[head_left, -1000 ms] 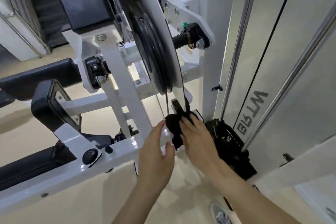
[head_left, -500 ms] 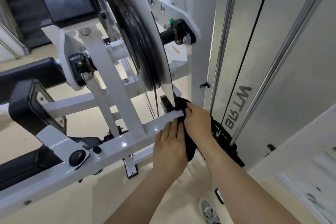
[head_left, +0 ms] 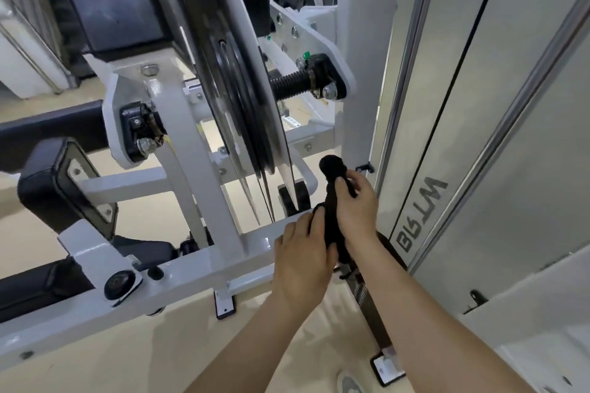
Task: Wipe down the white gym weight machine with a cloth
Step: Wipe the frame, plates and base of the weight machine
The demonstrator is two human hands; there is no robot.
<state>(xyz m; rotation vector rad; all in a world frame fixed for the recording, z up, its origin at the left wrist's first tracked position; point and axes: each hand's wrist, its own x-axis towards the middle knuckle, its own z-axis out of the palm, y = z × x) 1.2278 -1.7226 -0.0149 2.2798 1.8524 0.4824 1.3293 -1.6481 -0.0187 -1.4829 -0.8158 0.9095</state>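
Note:
The white weight machine fills the view, with a long white frame beam (head_left: 191,268) running from lower left to centre. A black cloth (head_left: 332,169) is bunched at the beam's right end, below the big pulley wheel (head_left: 242,99). My right hand (head_left: 356,204) grips the cloth, fingers curled over its upper part. My left hand (head_left: 303,252) lies just left of it, its fingers curled onto the cloth's lower part at the beam end. Much of the cloth is hidden between the two hands.
Black cables run down from the pulley beside the cloth. A white upright post (head_left: 357,41) and the shrouded weight stack panel (head_left: 447,137) stand to the right. Black pads (head_left: 51,128) sit at left. Beige floor and my shoe (head_left: 349,384) lie below.
Both hands have stayed at the beam's right end. The right hand has lifted the cloth's upper part above the beam. The camera has shifted slightly.

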